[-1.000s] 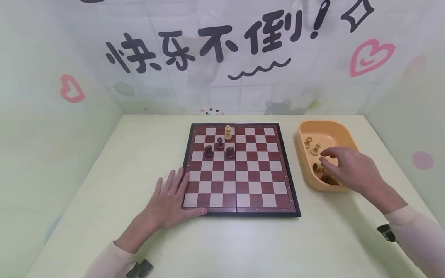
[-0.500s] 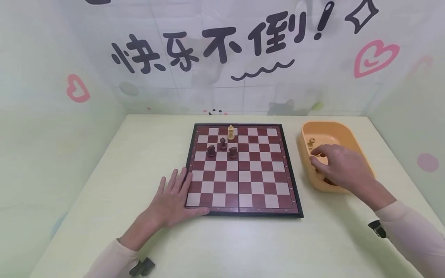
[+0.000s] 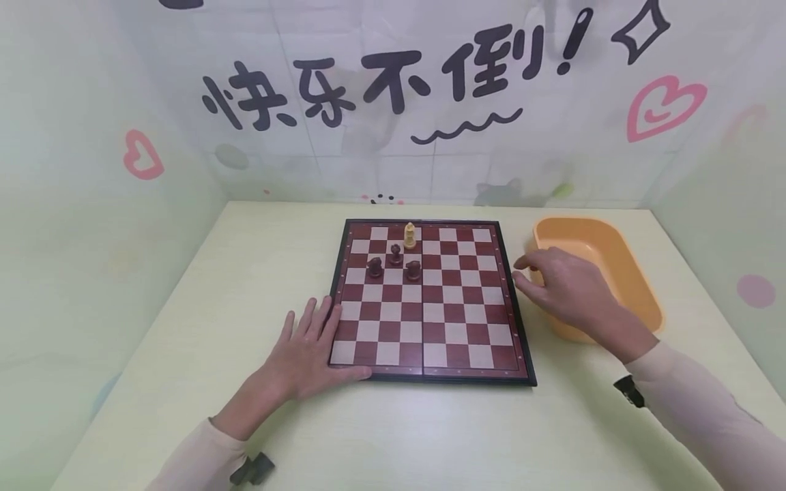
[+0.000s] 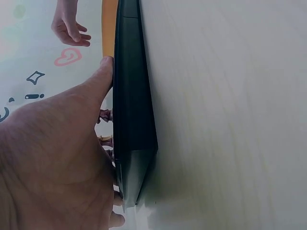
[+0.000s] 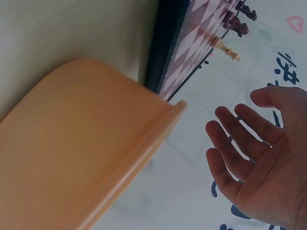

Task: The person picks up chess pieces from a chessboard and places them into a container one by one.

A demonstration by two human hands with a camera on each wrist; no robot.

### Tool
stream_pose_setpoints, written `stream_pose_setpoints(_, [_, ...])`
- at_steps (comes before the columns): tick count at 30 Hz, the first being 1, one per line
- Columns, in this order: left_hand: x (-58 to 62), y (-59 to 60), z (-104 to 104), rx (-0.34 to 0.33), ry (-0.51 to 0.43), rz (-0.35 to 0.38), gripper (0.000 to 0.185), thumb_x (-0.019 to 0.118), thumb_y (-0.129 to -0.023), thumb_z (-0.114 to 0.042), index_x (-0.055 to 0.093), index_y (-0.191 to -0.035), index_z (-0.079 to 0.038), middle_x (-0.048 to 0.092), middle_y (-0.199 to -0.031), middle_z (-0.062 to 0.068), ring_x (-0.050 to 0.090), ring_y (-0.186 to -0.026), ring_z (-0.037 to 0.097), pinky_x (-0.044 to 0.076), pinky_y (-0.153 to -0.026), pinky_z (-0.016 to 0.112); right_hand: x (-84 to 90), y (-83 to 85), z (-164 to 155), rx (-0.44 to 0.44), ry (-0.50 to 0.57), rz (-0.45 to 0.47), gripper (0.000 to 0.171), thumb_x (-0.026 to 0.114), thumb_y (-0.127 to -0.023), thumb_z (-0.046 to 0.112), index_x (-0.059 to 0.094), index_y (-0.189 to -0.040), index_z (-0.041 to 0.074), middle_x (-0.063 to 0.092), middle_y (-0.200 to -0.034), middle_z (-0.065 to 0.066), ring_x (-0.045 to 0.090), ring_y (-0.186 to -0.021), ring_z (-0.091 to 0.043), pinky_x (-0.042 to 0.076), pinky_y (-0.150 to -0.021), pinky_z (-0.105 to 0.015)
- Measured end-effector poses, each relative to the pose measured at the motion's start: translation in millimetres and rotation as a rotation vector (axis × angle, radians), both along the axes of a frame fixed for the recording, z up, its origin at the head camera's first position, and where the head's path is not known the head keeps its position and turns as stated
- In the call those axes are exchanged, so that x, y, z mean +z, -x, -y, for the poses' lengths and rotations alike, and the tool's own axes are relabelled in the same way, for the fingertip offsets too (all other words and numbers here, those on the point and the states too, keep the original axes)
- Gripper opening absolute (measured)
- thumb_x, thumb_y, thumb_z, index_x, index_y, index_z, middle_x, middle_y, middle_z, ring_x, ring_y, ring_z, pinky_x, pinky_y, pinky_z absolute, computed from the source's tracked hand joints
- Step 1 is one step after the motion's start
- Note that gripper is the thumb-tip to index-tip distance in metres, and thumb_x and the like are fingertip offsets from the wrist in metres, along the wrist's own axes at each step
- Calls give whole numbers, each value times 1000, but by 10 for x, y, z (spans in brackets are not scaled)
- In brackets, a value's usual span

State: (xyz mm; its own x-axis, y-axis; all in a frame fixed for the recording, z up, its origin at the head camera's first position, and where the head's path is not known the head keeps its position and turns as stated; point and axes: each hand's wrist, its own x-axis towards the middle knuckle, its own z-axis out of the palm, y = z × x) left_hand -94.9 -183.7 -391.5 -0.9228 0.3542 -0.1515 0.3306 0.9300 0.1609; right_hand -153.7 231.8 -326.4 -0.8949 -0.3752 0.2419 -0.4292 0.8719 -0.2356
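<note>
A folding chessboard (image 3: 445, 314) lies flat on the table. My left hand (image 3: 301, 358) rests spread on its near left corner, thumb along the front edge; the left wrist view shows the palm (image 4: 53, 158) against the dark board side (image 4: 132, 86). Dark chess knights (image 3: 374, 267) stand on the board, with a smaller dark piece (image 3: 396, 255) behind them and a tall pale piece (image 3: 409, 236) at the far side. My right hand (image 3: 568, 290) hovers over the left rim of an orange tub (image 3: 641, 293), fingers loosely bent with nothing between them in the right wrist view.
The tub stands on the table just right of the board; my right hand hides part of its inside. White walls with black lettering (image 3: 393, 82) and pink hearts (image 3: 666, 109) enclose the table (image 3: 276, 252) at the back and sides.
My right hand has moved left from over the tub's inside to its left rim, near the board. The left hand stays on the board corner. The head view has shifted slightly.
</note>
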Motion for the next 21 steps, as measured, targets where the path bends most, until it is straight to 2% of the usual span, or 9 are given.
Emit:
stream_pose_setpoints(3, [-19,5,-6,0,2,0,126,44,-79,-92,21,-160,2,12,-166,25,5,-151,46,4,-118,65,6,36,83,-2,-2,-9,20,65,-96,24,76,-105,10,69,-86,-5,59,-74,-22,49,-60,-41])
stream_pose_setpoints(10, [32,10,-23,-1,10,12,125,44,-80,-91,22,-160,3,12,-166,25,6,-151,45,5,-118,64,9,97,284,8,3,15,27,63,-98,27,75,-110,7,73,-98,-9,63,-81,-25,52,-62,-42])
stream_pose_setpoints(15, [41,3,-17,0,15,17,126,45,-79,-91,22,-160,3,12,-166,25,6,-151,45,4,-118,64,-21,135,470,56,28,-1,26,62,-99,27,73,-112,8,74,-101,-8,66,-82,-24,52,-57,-37])
stream_pose_setpoints(21, [17,-19,-6,1,8,-4,125,43,-81,-91,23,-159,4,14,-165,25,8,-151,46,5,-117,65,-10,182,649,110,44,-46,19,66,-97,25,75,-106,10,74,-97,-5,66,-82,-21,53,-60,-35])
